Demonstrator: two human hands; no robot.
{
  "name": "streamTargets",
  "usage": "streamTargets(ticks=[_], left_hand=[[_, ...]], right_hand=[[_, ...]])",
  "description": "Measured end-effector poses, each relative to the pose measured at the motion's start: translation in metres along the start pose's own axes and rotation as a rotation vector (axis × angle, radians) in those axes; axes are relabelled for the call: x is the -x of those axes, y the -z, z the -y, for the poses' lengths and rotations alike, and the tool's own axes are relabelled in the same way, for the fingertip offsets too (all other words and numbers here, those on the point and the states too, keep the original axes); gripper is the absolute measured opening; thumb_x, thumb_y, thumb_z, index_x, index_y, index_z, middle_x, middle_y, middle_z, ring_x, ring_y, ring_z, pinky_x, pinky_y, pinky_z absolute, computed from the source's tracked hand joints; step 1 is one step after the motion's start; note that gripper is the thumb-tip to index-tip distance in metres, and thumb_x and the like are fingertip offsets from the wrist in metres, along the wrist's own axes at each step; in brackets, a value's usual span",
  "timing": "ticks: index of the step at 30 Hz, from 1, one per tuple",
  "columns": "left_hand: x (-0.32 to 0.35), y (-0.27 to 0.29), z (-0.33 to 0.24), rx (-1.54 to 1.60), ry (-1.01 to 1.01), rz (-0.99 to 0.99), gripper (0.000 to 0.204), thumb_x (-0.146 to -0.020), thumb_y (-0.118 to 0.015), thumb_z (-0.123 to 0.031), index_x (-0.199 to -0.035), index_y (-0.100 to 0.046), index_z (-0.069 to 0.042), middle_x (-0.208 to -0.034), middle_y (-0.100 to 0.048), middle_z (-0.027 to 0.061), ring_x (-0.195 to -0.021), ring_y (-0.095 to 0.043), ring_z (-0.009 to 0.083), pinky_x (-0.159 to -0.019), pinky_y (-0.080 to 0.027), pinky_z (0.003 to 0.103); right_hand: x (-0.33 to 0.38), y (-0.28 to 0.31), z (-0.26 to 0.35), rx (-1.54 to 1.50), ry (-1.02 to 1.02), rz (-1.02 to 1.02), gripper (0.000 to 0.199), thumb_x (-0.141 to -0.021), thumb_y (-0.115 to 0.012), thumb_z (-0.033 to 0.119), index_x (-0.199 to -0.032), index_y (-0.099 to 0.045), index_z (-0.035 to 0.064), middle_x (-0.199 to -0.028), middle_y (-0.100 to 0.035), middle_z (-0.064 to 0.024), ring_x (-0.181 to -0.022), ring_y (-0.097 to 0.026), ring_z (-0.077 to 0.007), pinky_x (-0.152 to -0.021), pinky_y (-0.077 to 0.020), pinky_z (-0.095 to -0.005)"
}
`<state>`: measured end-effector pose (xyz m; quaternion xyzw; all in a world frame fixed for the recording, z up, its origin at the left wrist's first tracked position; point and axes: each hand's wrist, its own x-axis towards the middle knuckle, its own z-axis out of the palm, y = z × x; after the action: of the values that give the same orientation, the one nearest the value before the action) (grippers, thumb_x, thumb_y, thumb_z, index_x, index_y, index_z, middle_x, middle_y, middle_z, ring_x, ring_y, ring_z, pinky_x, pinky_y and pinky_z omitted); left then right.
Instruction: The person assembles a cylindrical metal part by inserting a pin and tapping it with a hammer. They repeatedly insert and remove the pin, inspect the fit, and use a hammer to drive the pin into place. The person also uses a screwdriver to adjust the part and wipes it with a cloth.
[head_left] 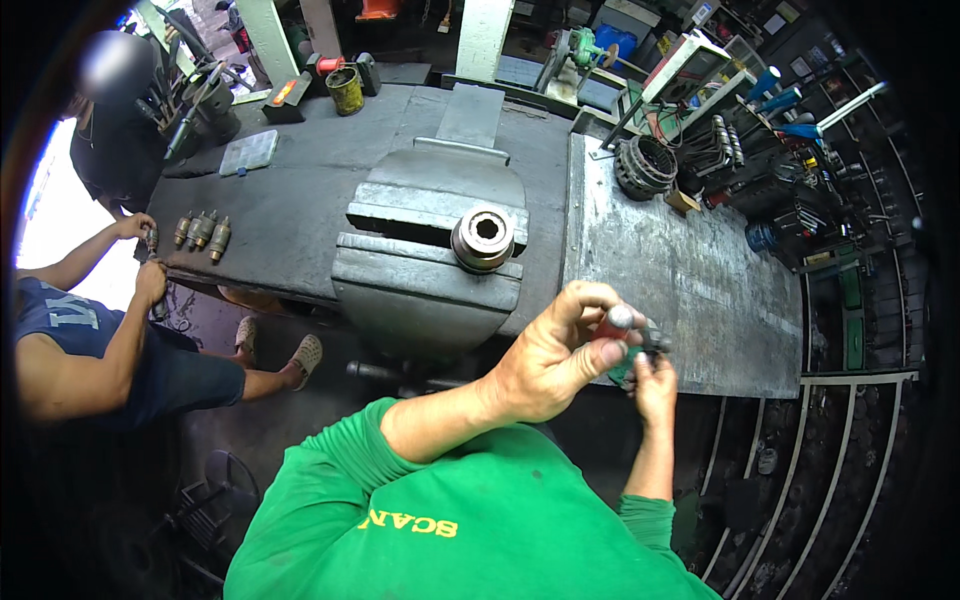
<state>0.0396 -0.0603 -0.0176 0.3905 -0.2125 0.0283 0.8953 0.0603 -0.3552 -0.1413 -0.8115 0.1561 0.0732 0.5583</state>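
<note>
My left hand (560,350) is raised in front of the bench, its fingers closed round a short red cylindrical piece with a grey rounded end (620,317). Close beside it, my right hand (656,388) pinches a small dark part (655,340); its exact kind does not show. Something green (624,369) shows between the hands, partly hidden by my left fingers. To the left of my hands stands a large bench vise (425,272). A round metal part with a toothed centre hole (484,238) sits at the right end of its jaws; whether it is clamped I cannot tell.
A metal-topped bench (690,290) extends right, bearing a dark ring-shaped part (645,167) and hanging tools behind. On the dark left bench lie several cylindrical metal parts (204,232), a clear case (248,152) and a yellow can (345,92). A co-worker (100,330) sits at far left handling a part.
</note>
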Motion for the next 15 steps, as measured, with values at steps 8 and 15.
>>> streamTargets(ticks=[8, 15], left_hand=[[-0.086, -0.018, -0.103, -0.36, -0.247, 0.28, 0.038, -0.108, -0.063, -0.033, -0.135, -0.052, -0.008, -0.104, -0.062, 0.003, -0.086, -0.057, 0.0086, -0.074, -0.046, 0.024], [-0.143, -0.024, -0.134, -0.557, -0.035, 0.226, 0.039, -0.11, -0.058, -0.043, -0.115, -0.063, -0.004, -0.09, -0.063, -0.0006, -0.076, -0.054, 0.006, -0.066, -0.043, 0.022]], right_hand=[[-0.013, -0.027, -0.031, 0.29, 0.042, 0.097, 0.023, -0.105, -0.064, 0.024, -0.103, -0.063, 0.0013, -0.071, -0.061, -0.0034, -0.052, -0.057, -0.0126, -0.046, -0.0451, -0.0314], [-0.024, -0.007, -0.025, 0.289, -0.009, 0.236, 0.023, -0.106, -0.063, 0.026, -0.1, -0.062, 0.0031, -0.069, -0.058, -0.0019, -0.051, -0.055, -0.0126, -0.045, -0.0441, -0.0314]])
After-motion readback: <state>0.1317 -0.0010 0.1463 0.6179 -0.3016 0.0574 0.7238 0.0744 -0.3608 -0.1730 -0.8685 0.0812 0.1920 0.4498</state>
